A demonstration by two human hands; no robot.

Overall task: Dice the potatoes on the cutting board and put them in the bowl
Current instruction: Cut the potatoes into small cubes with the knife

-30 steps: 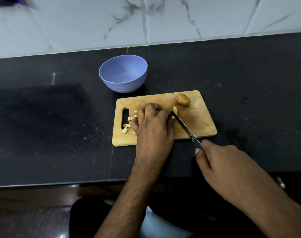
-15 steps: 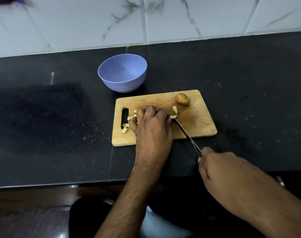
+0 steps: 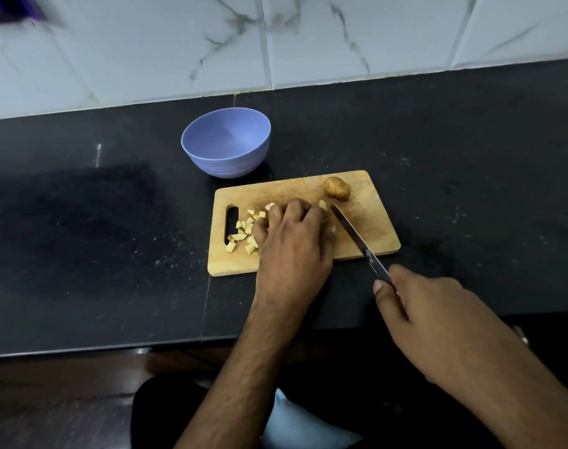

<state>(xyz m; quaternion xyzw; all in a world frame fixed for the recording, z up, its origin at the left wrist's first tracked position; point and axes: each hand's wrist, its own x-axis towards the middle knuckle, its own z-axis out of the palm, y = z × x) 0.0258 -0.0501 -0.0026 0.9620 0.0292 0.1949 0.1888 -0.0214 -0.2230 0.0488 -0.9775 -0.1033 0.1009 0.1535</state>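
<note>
A wooden cutting board (image 3: 373, 234) lies on the black counter. Several pale potato cubes (image 3: 243, 233) sit near its handle slot at the left. One whole brown potato (image 3: 337, 188) rests at the board's far edge. My left hand (image 3: 292, 244) is curled over potato pieces in the middle of the board; a sliver shows at my fingertips, the rest is hidden. My right hand (image 3: 438, 319) grips a knife (image 3: 357, 239) by its handle, the blade slanting over the board just right of my left hand. An empty lilac bowl (image 3: 226, 142) stands behind the board's left end.
The black counter (image 3: 82, 238) stretches left and right of the board, with its front edge near my body. A white marble-tiled wall (image 3: 340, 40) rises behind the counter. A purple object (image 3: 7, 8) shows at the top left corner, blurred.
The knife blade has drawn back towards me and then come forward again beside my left hand. My left hand has stayed over the potato pieces.
</note>
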